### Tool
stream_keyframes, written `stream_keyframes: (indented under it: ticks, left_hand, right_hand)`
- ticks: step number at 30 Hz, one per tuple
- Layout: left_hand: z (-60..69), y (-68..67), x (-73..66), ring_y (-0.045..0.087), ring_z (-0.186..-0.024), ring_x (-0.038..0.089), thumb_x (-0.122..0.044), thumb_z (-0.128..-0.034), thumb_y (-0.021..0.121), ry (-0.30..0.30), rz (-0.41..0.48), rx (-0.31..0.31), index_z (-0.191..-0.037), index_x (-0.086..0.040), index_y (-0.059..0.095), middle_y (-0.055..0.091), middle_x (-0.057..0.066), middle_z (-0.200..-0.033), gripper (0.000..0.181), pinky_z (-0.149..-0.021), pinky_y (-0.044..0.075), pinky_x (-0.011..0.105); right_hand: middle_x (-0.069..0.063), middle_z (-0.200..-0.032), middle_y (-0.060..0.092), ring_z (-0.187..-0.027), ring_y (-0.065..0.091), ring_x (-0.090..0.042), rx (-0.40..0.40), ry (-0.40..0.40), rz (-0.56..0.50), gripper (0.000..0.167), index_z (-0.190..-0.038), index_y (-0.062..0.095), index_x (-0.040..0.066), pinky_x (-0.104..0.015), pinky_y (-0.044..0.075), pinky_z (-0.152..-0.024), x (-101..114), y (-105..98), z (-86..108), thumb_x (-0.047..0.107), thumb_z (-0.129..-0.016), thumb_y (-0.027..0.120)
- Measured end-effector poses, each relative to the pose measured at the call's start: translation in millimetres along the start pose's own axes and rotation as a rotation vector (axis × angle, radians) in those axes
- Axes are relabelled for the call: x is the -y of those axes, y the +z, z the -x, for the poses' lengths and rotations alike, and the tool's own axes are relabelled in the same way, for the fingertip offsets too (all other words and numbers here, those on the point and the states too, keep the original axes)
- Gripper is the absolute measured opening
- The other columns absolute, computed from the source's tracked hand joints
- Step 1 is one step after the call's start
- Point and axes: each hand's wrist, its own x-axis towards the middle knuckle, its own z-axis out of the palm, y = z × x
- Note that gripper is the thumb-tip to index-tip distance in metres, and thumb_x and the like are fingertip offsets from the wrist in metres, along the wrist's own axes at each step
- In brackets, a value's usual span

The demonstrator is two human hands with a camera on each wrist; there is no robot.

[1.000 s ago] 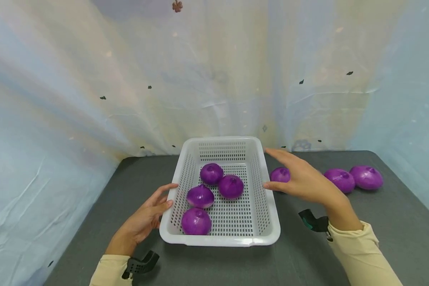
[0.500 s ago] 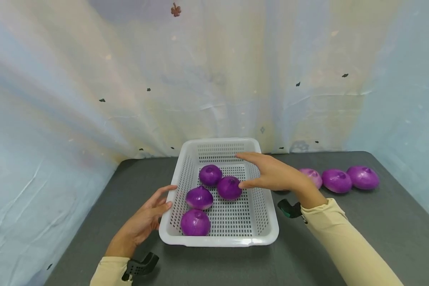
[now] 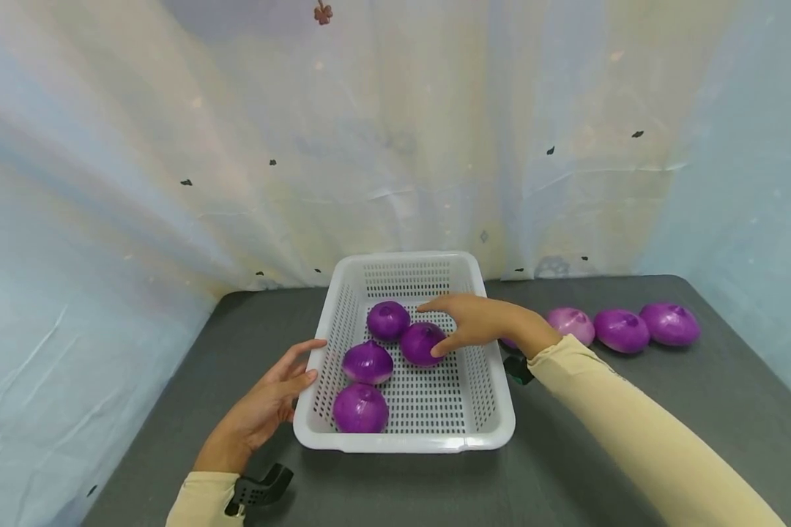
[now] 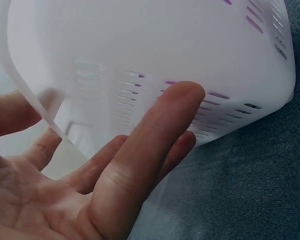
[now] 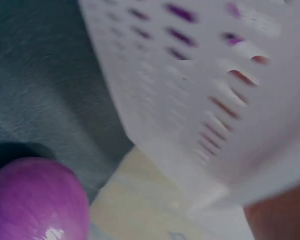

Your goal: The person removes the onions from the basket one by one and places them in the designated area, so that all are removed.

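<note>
A white slotted plastic basket [image 3: 405, 443] stands on the dark table with several shiny purple onions inside. My left hand [image 3: 264, 406] is at its left side, index finger and thumb against the rim. In the left wrist view, the thumb [image 4: 145, 155] lies along the basket's outer wall, with the other fingers spread behind. My right hand [image 3: 477, 322] reaches over the right rim into the basket. Its thumb overlaps the right edge of one onion [image 3: 420, 342], and the index finger extends just behind it. In the right wrist view, the basket wall hides most of that hand.
Right of the basket, a pale purple onion [image 3: 570, 324] and two darker onions, one nearer [image 3: 622, 331] and one farther right [image 3: 669, 324], form a row. Another onion [image 3: 509, 342] shows partly beneath the right wrist. A patterned curtain [image 3: 395, 146] hangs behind the table.
My right hand has moved left from outside the basket, over its right rim, then lower toward the rightmost onion inside. The left hand and the basket stay put.
</note>
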Motion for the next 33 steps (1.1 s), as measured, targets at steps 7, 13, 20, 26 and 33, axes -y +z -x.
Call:
stream_keyframes:
  ticks: [7, 13, 20, 26, 33]
  left_hand:
    - [-0.1, 0.7, -2.1, 0.066, -0.112, 0.022, -0.024, -0.1067, 0.047, 0.001, -0.004, -0.004, -0.154, -0.027, 0.024, 0.044, 0.007, -0.147, 0.052, -0.078, 0.059, 0.045]
    - [-0.3, 1.2, -1.9, 0.067, -0.112, 0.023, -0.025, -0.1065, 0.047, -0.003, -0.002, -0.002, -0.154, -0.027, 0.024, 0.043, 0.008, -0.148, 0.053, -0.077, 0.059, 0.045]
    - [-1.0, 0.3, -0.2, 0.067, -0.111, 0.023, -0.024, -0.1066, 0.047, -0.013, 0.001, -0.019, -0.153, -0.028, 0.024, 0.043, 0.008, -0.147, 0.052, -0.078, 0.059, 0.047]
    - [-1.3, 1.0, -0.1, 0.066, -0.114, 0.024, -0.025, -0.1063, 0.048, -0.024, 0.009, -0.027, -0.154, -0.027, 0.023, 0.036, 0.013, -0.154, 0.054, -0.081, 0.058, 0.048]
    - [-1.8, 1.8, -1.1, 0.066, -0.114, 0.024, -0.025, -0.1059, 0.049, -0.025, 0.012, -0.037, -0.154, -0.027, 0.023, 0.035, 0.015, -0.154, 0.055, -0.081, 0.058, 0.048]
  right_hand:
    - [-0.007, -0.155, 0.045, -0.143, 0.043, -0.029, 0.037, 0.0, 0.027, 0.083, -0.151, 0.043, 0.016, -0.049, 0.038, -0.113, -4.2, 9.4, -14.0, 0.044, -0.082, 0.08]
    - [-0.003, -0.152, 0.049, -0.14, 0.047, -0.025, 0.051, 0.03, 0.084, 0.088, -0.152, 0.042, 0.019, -0.046, 0.039, -0.113, -5.1, 18.2, -24.6, 0.046, -0.079, 0.082]
    - [0.0, -0.151, 0.05, -0.141, 0.046, -0.023, 0.056, 0.078, 0.166, 0.09, -0.152, 0.043, 0.021, -0.045, 0.036, -0.115, -3.7, 24.9, -29.9, 0.05, -0.076, 0.082]
    - [0.001, -0.152, 0.05, -0.14, 0.047, -0.023, 0.061, 0.104, 0.225, 0.09, -0.151, 0.043, 0.024, -0.045, 0.038, -0.114, -1.0, 26.7, -29.6, 0.052, -0.075, 0.082]
    - [0.001, -0.152, 0.049, -0.139, 0.048, -0.023, 0.042, 0.111, 0.242, 0.088, -0.151, 0.043, 0.026, -0.046, 0.039, -0.113, -0.1, 27.8, -28.0, 0.049, -0.076, 0.083]
